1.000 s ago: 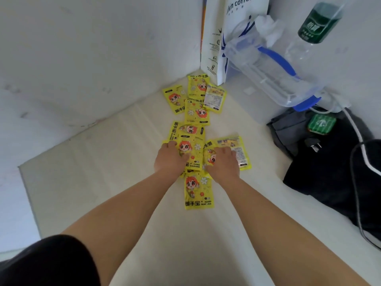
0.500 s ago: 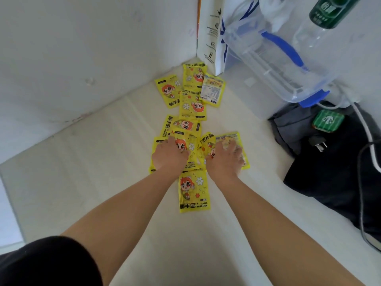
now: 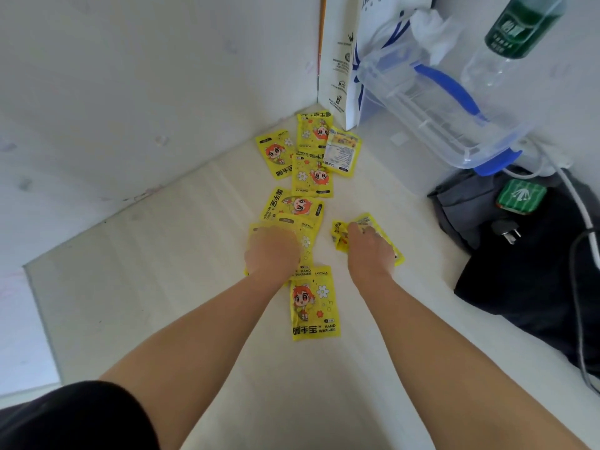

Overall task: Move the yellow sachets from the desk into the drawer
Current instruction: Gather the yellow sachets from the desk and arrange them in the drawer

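The sachets (image 3: 313,303) lie in a line on the desk (image 3: 162,287). The right hand (image 3: 370,254) scrunches one in its bent fingers. The left hand (image 3: 272,251) sits on a pile, and I cannot tell if it grips. It is best to slide them into one bunch, then lift.

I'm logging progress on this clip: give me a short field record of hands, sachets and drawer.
left hand: lies on the sachet pile, grip unclear
right hand: grips a crumpled sachet
near sachet: lies free between the forearms
far sachets: four, by the wall corner
drawer: not in view
desk: also bears clear box, dark bag
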